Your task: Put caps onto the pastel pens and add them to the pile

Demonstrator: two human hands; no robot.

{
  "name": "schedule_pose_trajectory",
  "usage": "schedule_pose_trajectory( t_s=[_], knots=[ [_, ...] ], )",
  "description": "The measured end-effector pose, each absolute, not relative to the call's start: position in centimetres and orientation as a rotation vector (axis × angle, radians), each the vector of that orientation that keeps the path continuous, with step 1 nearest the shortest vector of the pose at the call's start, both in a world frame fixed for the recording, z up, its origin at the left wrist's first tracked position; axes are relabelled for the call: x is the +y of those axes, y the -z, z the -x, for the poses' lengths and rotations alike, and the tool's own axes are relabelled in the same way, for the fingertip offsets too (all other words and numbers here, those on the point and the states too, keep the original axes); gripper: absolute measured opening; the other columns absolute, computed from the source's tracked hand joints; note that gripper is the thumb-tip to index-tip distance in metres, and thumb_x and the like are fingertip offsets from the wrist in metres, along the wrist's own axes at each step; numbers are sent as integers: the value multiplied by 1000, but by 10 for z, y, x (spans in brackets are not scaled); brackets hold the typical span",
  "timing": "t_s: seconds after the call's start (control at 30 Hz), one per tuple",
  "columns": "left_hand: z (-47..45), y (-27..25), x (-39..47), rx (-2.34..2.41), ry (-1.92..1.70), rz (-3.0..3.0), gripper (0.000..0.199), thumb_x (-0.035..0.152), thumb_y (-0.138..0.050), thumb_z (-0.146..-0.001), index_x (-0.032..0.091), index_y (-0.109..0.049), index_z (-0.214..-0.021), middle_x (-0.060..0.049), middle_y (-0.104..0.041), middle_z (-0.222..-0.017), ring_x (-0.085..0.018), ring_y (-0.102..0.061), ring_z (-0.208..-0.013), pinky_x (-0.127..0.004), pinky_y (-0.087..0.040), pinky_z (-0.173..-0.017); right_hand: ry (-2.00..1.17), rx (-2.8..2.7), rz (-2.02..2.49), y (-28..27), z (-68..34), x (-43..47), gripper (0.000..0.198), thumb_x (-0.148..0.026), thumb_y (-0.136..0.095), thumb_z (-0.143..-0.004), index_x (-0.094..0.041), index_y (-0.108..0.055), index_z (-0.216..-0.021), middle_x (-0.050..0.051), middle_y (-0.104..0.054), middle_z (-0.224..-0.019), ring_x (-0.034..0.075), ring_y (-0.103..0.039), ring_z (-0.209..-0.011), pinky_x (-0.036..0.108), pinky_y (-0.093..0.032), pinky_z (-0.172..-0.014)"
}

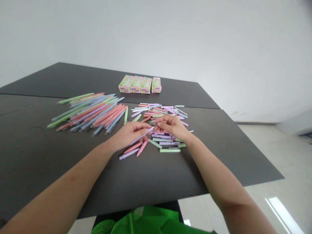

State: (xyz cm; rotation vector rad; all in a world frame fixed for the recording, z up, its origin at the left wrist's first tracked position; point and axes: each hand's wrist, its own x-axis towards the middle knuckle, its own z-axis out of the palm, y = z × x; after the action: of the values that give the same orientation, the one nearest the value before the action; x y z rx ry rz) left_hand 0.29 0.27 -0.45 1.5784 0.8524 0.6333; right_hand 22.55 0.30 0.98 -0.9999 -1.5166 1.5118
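Note:
My left hand (pixel 126 134) is closed around a light purple pen barrel (pixel 147 132) that has a white tip pointing up and to the right. Close to that tip, the fingers of my right hand (pixel 172 126) are pinched together; whatever is between them is too small to make out. Under and around both hands lie loose pen parts (pixel 169 143) in purple, green and pink. Several pink and purple barrels (pixel 131 153) are spread just below my left hand. Thin white refills (pixel 141 109) rest behind the hands among more barrels.
To the left is a large heap of pens (pixel 90 112) in green, pink, blue and purple, seemingly in clear sleeves. Several small pink and green boxes (pixel 125 85) stand in a row at the back. The dark table (pixel 234 146) has a seam across it, with a white wall behind.

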Motion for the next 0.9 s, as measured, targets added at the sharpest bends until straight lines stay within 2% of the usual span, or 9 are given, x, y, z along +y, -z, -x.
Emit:
schedule_pose_trajectory(
  t_s=[0.3,0.43,0.5,0.6,0.73,0.9],
  knots=[
    [-6,1,-1,865,-652,-1521,39,45,-67,-79,17,-70,-106,-9,-72,-81,-21,-70,-66,-26,-53,-49,-1468,-1573,989,-5,-223,3,27,-37,-75,-75,-15,-64,-87,4,-73,-73,11,-66,-62,23,-54,-61],
    [-5,4,2,895,-673,-1551,35,43,-66,-81,18,-70,-105,-6,-71,-72,-18,-68,-62,-25,-52,-52,-1447,-1600,997,-10,-227,4,29,-38,-71,-78,-16,-63,-95,4,-72,-76,12,-67,-64,24,-53,-60],
    [-4,5,3,912,-690,-1556,33,41,-64,-83,18,-69,-106,-5,-71,-71,-17,-67,-63,-24,-51,-54,-1375,-1615,1028,-15,-234,7,28,-37,-68,-80,-16,-63,-99,3,-72,-77,12,-66,-63,24,-52,-59],
    [-3,3,4,933,-699,-1542,33,41,-62,-84,18,-68,-108,-4,-71,-72,-15,-65,-60,-24,-51,-56,-1165,-1636,1152,-24,-251,11,20,-32,-66,-79,-15,-64,-90,2,-70,-72,10,-61,-59,23,-49,-57],
    [-2,1,3,998,-710,-1546,35,41,-62,-84,16,-68,-108,-3,-69,-70,-12,-59,-55,-23,-48,-53,-983,-1828,1342,-36,-271,10,13,-25,-67,-75,-13,-69,-80,2,-68,-69,11,-57,-59,23,-44,-56],
    [-1,3,5,1028,-733,-1542,35,39,-62,-83,16,-69,-109,-1,-64,-63,-10,-53,-51,-21,-42,-48,-1097,-2241,1483,-49,-279,1,15,-22,-65,-74,-15,-75,-82,2,-71,-73,14,-61,-65,24,-46,-61]
  ],
)
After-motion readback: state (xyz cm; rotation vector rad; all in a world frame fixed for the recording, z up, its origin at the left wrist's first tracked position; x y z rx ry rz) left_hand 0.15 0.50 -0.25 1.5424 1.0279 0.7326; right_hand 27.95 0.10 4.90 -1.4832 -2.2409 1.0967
